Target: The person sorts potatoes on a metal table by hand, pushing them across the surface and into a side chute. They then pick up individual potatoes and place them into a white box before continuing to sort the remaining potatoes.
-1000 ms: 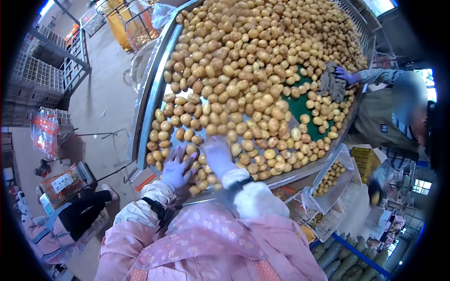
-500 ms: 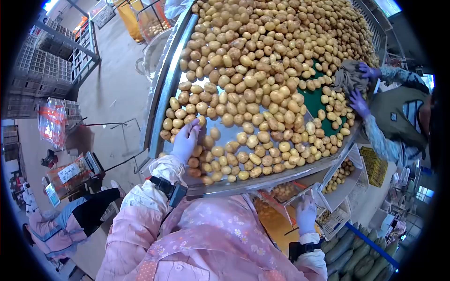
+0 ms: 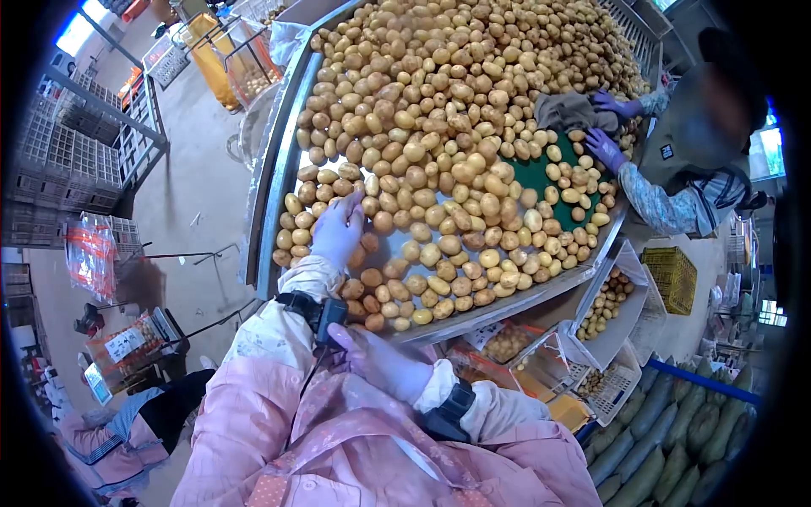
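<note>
Small yellow potatoes point(image 3: 414, 152) lie heaped over a metal-edged sorting table point(image 3: 274, 198). My left hand point(image 3: 340, 230), in a pale purple glove, reaches palm down over the potatoes near the table's left side, fingers stretched out. On its wrist is a black strap with a small dark box point(image 3: 330, 320). My right hand point(image 3: 384, 362), gloved alike, is in front of my apron just below the table's edge. Its fingers reach toward the left wrist, their tips right at the dark box, with no potato visible in them. Another black strap point(image 3: 448, 412) circles the right wrist.
Across the table a person's purple-gloved hands point(image 3: 606, 150) rest by a grey cloth point(image 3: 568, 111) and a green patch point(image 3: 536, 177). Crates of potatoes point(image 3: 604, 308) stand below at right, near a yellow crate point(image 3: 669, 279) and long green gourds point(image 3: 676, 422). Stacked crates point(image 3: 84, 165) line the left.
My right hand has come from beside the crates to my left wrist. My left hand stays over the potatoes, its fingertips shifted slightly. The view has turned a little to the right.
</note>
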